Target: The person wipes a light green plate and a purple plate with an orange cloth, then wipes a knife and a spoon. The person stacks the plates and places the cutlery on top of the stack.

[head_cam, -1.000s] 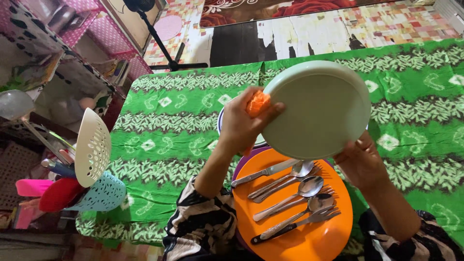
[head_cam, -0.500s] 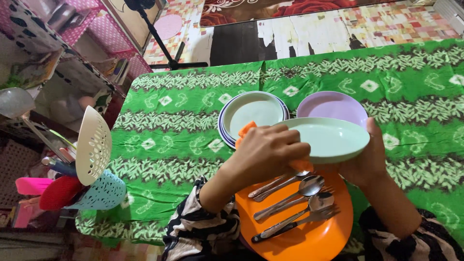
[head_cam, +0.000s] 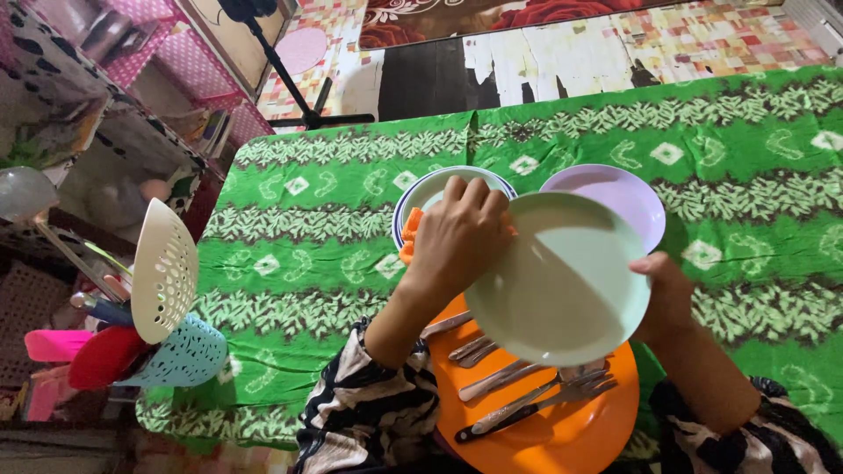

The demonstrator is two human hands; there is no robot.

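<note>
A pale green plate (head_cam: 562,281) is tilted toward me above the table. My right hand (head_cam: 663,294) grips its right rim. My left hand (head_cam: 461,233) presses an orange cloth (head_cam: 409,235) against the plate's upper left edge. Under the plate lies an orange plate (head_cam: 562,421) with several spoons, forks and a knife (head_cam: 518,391) on it, partly hidden.
A stack of plates (head_cam: 421,189) and a lilac plate (head_cam: 628,189) rest on the green patterned tablecloth (head_cam: 307,237). At the left edge stands a light blue perforated holder (head_cam: 189,351) with a cream strainer (head_cam: 167,268). Shelves and a stand are beyond.
The green plate went from upright to flat, then tilted face-up toward me. My left hand with the cloth moved from the plate's underside to its upper left rim.
</note>
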